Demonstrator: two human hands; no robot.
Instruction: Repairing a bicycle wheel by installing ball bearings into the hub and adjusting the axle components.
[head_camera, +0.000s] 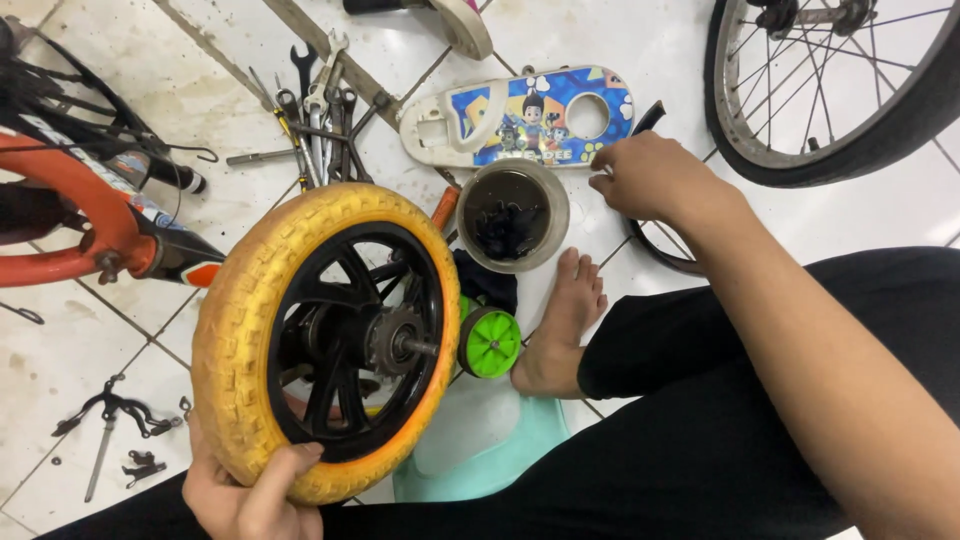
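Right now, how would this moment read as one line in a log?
left hand: grips yellow wheel at its lower edge, upright | right hand: beside round tub of dark parts | spanners on tiled floor

Matt yellow foam-like tyre (240, 300), glossy black plastic spokes (335, 290), glazed, grimy floor tiles (600, 30)

Yellow tyre (240, 330) on black spoked rim (340, 340), bright green small wheel (491, 342), blue cartoon-printed white chain guard (520, 115), orange bike frame (70, 190)

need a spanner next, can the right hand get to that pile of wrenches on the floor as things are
Probably yes, with a stretch. The right hand hovers beside the round tub; the wrenches lie further left past it, with bare tile between. The left hand holds the yellow wheel.
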